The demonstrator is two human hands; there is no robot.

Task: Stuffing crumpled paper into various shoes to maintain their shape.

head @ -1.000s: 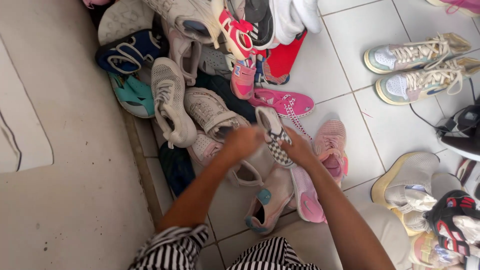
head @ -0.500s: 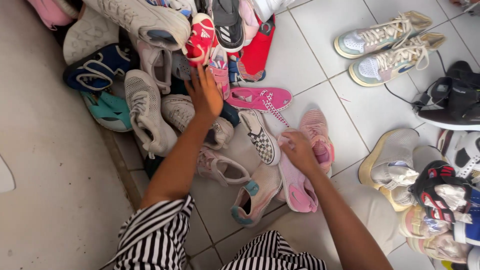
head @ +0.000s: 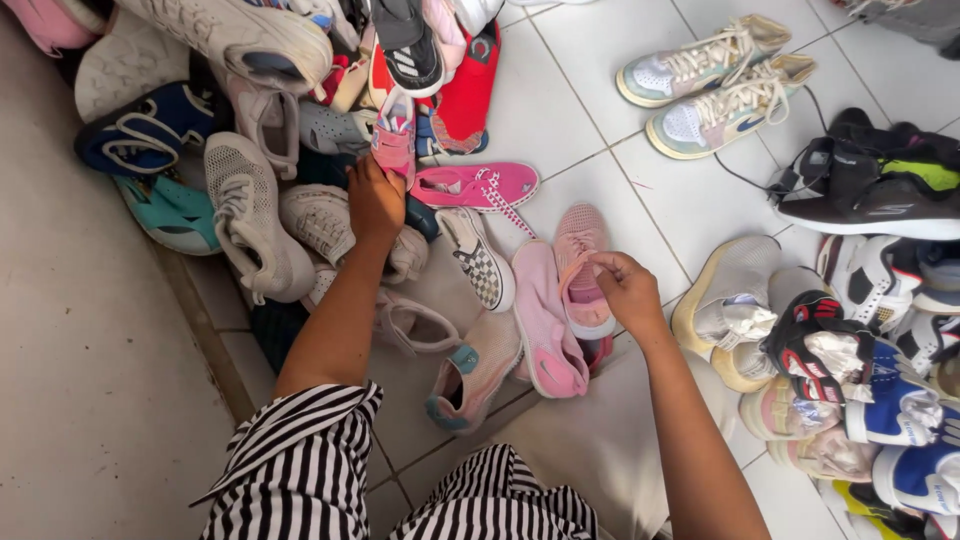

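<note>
Right fingers [head: 600,265]: narrow, pinching the lace or tongue of a light pink knit shoe [head: 580,270], which lies on the floor tiles [head: 590,120] in the middle of the scene
Left fingers [head: 365,180]: curled down on a small pink and blue child shoe [head: 393,135] in the far part of the heap; I cannot tell if they really grip it or only press on it
Right hand [head: 628,292]: just right of the pink knit shoe, wrist toward the near side
Left hand [head: 375,200]: stretched far into the heap, arm across a pale grey sneaker [head: 325,222]
Beside the pink shoe: a second pink shoe [head: 545,335] touches it on the left, sole side partly up; a black and white checkered slip-on [head: 480,258] is further left
Step in hand: I judge it is sorting, looking for the mate of one shoe, one hand on each candidate
Next move calls for: lifting the small shoe free without pulling the shoes over it, a red shoe [head: 470,95] leans very near
Further out: a pair of cream high sneakers [head: 700,85] far right, well apart
</note>
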